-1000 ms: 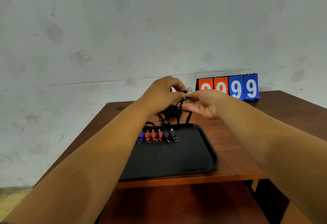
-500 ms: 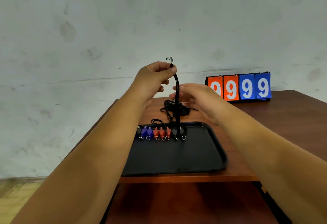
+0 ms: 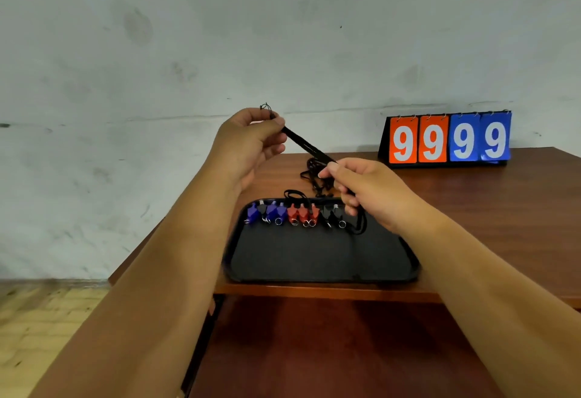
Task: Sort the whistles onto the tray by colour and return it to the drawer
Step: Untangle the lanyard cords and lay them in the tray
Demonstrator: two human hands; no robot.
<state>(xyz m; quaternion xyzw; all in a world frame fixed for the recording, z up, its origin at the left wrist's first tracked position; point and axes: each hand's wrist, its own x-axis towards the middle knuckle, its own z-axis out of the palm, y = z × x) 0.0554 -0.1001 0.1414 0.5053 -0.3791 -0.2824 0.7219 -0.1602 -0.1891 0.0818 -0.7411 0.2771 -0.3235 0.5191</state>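
The right hand point(image 3: 371, 193), open half a second ago, is now gripping the black lanyard point(image 3: 306, 146) that the left hand point(image 3: 248, 143) is pinching, slanting it above whistles point(image 3: 295, 213) lining the tray point(image 3: 314, 259) along its far edge, bare surface stretching nearer.

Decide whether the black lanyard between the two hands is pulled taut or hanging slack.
Taut: the lanyard runs straight from left hand to right hand.

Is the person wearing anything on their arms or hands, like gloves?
No. The left hand and the right hand are bare: no gloves, rings or watch show. The left forearm and right forearm are bare too, no sleeves in view.
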